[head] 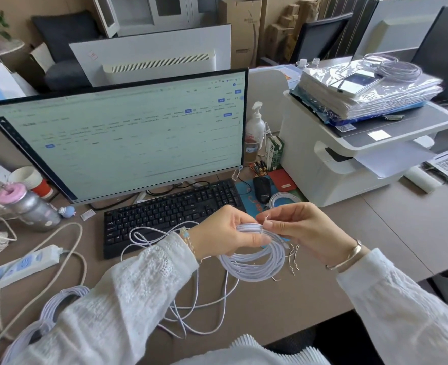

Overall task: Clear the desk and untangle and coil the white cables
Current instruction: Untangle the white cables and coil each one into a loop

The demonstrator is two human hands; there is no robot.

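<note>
— What are the hands doing?
— Left hand (226,230) is gripping a round coil of smooth white cable (254,262) above the near bench (283,306); right hand (294,227) is pinching a thin wire twist tie (265,222) at its top.

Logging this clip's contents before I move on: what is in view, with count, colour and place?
coiled white cable: 1, white, held above desk
loose white cable: 1 tangle, white, desk front
black keyboard: 1, black, below monitor
flat monitor: 1, lit, centre
black mouse: 1, right of keyboard
white printer: 1, right
white power strip: 1, left
silver bottle: 1, pink lid, left
left hand: grips coil
right hand: pinches wire tie at coil
</note>
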